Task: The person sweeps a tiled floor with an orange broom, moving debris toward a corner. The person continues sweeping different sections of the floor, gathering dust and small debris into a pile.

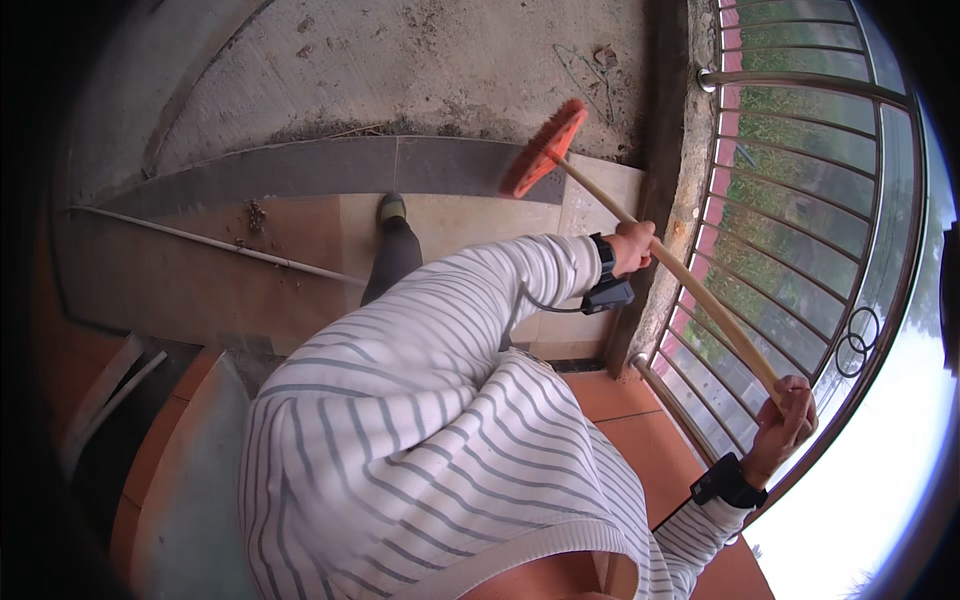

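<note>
A long-handled brush with an orange-red head and a pale wooden handle slants across the view in front of me. My left hand grips the handle partway down, towards the head. Around the handle's upper end, beside the railing, closes my right hand. The brush head overlaps the dark tile border; whether its bristles touch the floor I cannot tell. Both wrists wear black bands, and a small black box hangs by the left one on a cable.
A metal railing runs along the right above a rough concrete edge. Stained concrete lies beyond the tile border, with bent green wire on it. A white pipe and loose debris lie on tiles near my foot.
</note>
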Demonstrator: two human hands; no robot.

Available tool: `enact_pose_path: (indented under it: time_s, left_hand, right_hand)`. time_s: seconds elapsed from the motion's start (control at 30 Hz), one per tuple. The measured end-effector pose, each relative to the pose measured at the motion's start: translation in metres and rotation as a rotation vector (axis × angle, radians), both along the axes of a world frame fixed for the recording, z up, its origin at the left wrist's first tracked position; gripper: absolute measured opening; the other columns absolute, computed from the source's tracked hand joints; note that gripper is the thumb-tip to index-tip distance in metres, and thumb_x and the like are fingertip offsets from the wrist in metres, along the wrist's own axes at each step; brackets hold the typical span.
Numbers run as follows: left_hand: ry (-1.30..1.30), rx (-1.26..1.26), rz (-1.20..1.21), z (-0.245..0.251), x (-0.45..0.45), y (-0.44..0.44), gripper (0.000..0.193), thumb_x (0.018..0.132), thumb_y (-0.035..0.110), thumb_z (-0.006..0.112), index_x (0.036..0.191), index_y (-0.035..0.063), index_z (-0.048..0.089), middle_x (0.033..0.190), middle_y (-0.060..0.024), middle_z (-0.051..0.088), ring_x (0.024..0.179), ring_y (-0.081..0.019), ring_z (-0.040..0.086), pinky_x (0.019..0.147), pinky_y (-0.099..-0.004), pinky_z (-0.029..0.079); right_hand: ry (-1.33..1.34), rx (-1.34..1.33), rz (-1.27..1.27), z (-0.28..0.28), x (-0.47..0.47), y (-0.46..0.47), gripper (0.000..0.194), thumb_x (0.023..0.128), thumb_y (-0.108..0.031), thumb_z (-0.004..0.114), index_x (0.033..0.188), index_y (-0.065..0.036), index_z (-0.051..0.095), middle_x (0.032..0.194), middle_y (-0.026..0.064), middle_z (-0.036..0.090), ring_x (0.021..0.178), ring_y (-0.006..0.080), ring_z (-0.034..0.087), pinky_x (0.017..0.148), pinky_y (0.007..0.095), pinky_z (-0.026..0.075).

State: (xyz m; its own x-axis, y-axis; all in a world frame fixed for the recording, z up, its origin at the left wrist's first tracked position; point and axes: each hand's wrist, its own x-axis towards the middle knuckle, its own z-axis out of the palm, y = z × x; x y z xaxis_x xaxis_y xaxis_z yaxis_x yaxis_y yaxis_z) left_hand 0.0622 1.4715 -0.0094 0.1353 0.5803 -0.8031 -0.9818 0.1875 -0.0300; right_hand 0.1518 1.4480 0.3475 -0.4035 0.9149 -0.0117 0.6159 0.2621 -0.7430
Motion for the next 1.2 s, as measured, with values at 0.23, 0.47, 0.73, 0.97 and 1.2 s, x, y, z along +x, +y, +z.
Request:
enact_pose_path:
  time_s: [0.23, 0.47, 0.73, 0.97, 1.2]
  left_hand:
    - [-0.193, -0.115, -0.112, -0.055, 0.148, 0.054, 0.014, 0.079, 0.019, 0.045, 0.069, 0.0107, 0.043, 0.054, -0.0042, 0.039, 0.038, -0.0144, 0.032, 0.034, -0.0330, 0.025]
    - [0.037, -0.311, 0.128, -0.081, 0.012, -0.023, 0.011, 0.075, 0.017, 0.048, 0.067, 0.0091, 0.047, 0.055, -0.0045, 0.043, 0.043, -0.0144, 0.038, 0.036, -0.0318, 0.030]
    - [0.446, -0.535, 0.468, -0.118, -0.175, -0.205, 0.026, 0.080, 0.024, 0.053, 0.063, 0.0041, 0.049, 0.055, -0.0059, 0.049, 0.039, -0.0138, 0.039, 0.033, -0.0273, 0.029]
    - [0.282, -0.544, 0.924, -0.072, -0.254, -0.353, 0.017, 0.077, 0.020, 0.047, 0.072, 0.0038, 0.047, 0.065, -0.0065, 0.047, 0.044, -0.0114, 0.037, 0.040, -0.0278, 0.031]
    - [0.083, -0.408, 1.087, -0.042, -0.262, -0.494, 0.006, 0.076, 0.014, 0.042, 0.077, 0.0080, 0.041, 0.073, -0.0056, 0.049, 0.041, -0.0096, 0.026, 0.046, -0.0273, 0.026]
  right_hand:
    - [-0.425, 0.038, 0.210, -0.056, 0.000, 0.023, 0.037, 0.090, -0.024, 0.040, 0.066, 0.000, 0.054, 0.061, 0.0031, 0.050, 0.037, 0.0048, 0.035, 0.034, 0.0188, 0.023]
    - [0.003, -0.042, 0.038, -0.100, -0.011, 0.032, 0.037, 0.087, -0.027, 0.042, 0.056, -0.006, 0.041, 0.064, 0.0012, 0.046, 0.040, 0.0039, 0.024, 0.035, 0.0171, 0.012]
    - [0.216, -0.511, 0.341, -0.197, -0.087, -0.067, 0.039, 0.091, -0.033, 0.038, 0.068, -0.001, 0.042, 0.088, 0.0139, 0.057, 0.049, 0.0159, 0.047, 0.052, 0.0236, 0.041]
    - [0.167, -0.618, 0.889, -0.173, -0.252, -0.111, 0.038, 0.089, -0.031, 0.041, 0.063, -0.003, 0.041, 0.086, 0.0170, 0.055, 0.049, 0.0168, 0.046, 0.050, 0.0247, 0.040]
    - [0.064, -0.741, 1.087, -0.157, -0.374, -0.207, 0.035, 0.088, -0.030, 0.044, 0.065, -0.004, 0.044, 0.079, 0.0151, 0.055, 0.045, 0.0152, 0.045, 0.043, 0.0237, 0.038]
